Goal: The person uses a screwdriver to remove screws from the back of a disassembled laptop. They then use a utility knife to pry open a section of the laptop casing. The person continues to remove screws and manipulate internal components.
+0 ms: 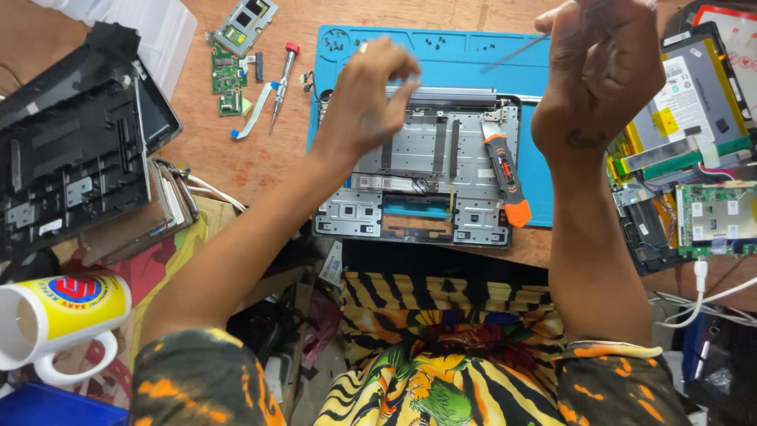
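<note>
A grey laptop chassis point(426, 170), opened with its metal inner plate showing, lies on a blue work mat point(441, 47). My left hand point(367, 99) hovers over the chassis's upper left, fingers curled and pinching something too small to make out. My right hand point(595, 67) is raised above the mat's right side, closed on a thin metal rod-like tool point(512, 54) that points left. An orange and grey utility knife point(505, 173) rests on the chassis's right part, between my two hands.
A black laptop shell point(67, 150) sits at the left on a stack. Small circuit boards point(229, 75) and a red-topped screwdriver point(284, 79) lie on the wooden table. Another opened device with a green board point(710, 217) is at the right. A yellow and white mug point(55, 315) lies at the lower left.
</note>
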